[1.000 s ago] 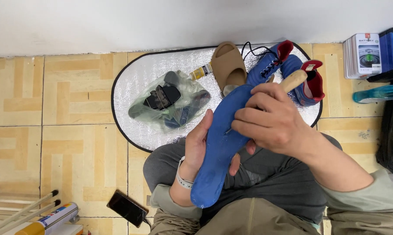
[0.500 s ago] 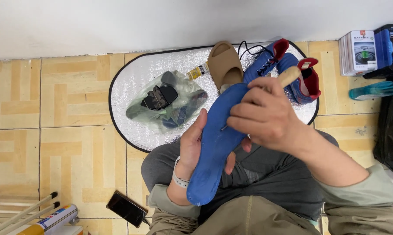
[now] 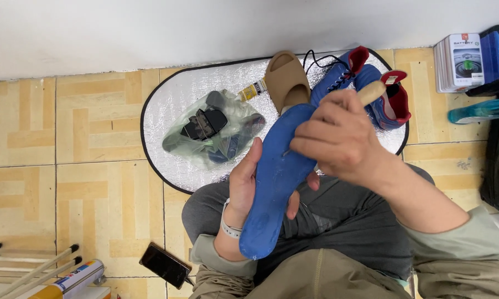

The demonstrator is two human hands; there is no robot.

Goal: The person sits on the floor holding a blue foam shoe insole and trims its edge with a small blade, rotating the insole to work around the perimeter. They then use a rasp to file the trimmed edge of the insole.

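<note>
The blue insole [image 3: 277, 177] lies lengthwise along the left hand [image 3: 244, 188], whose grip cups its underside above the lap; the right hand [image 3: 338, 138], closed around a wooden-handled tool [image 3: 371, 90], has slid slightly toward the toe end, working the upper face, with blue shoes [image 3: 371, 83] beyond.

The right hand [image 3: 338, 135] covers most of the wooden-handled tool [image 3: 371, 91]; its working end is hidden. The plastic bag's [image 3: 213, 135] contents stay unclear.
</note>
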